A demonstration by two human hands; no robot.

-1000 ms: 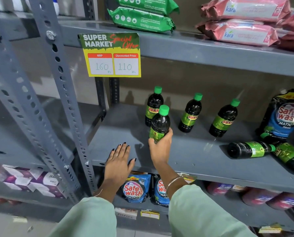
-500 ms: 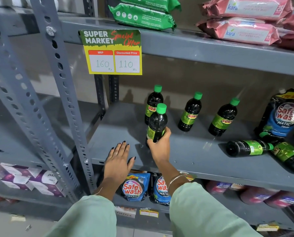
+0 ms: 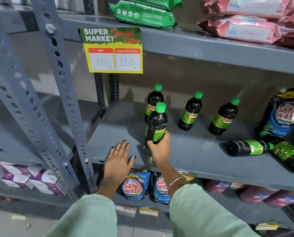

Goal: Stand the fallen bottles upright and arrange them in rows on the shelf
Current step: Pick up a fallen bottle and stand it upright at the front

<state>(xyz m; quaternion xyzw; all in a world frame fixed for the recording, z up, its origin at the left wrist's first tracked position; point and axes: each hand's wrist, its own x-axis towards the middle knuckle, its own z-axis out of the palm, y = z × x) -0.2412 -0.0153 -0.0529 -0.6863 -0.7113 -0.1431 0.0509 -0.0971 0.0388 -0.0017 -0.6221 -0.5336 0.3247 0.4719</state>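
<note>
My right hand (image 3: 160,147) grips the base of a dark bottle with a green cap (image 3: 156,122), upright on the grey shelf (image 3: 194,158) near its front. Behind it stand three more upright bottles in a row: one (image 3: 153,98) right behind, a second (image 3: 190,112) and a third (image 3: 224,117) further right. Two bottles lie on their sides at the right: one (image 3: 247,147) with its cap pointing right, another (image 3: 288,154) partly cut off by the frame's edge. My left hand (image 3: 119,159) rests flat and open on the shelf's front left.
A blue Safe wash pouch (image 3: 284,113) leans at the shelf's right back. A yellow price tag (image 3: 112,50) hangs from the shelf above, which carries green and pink packs. Grey perforated uprights (image 3: 64,93) stand at the left. More pouches (image 3: 134,185) sit on the shelf below.
My right hand has lowered the bottle from just above the shelf and set it down further back, in front of the leftmost standing bottle. My left hand has stayed flat.
</note>
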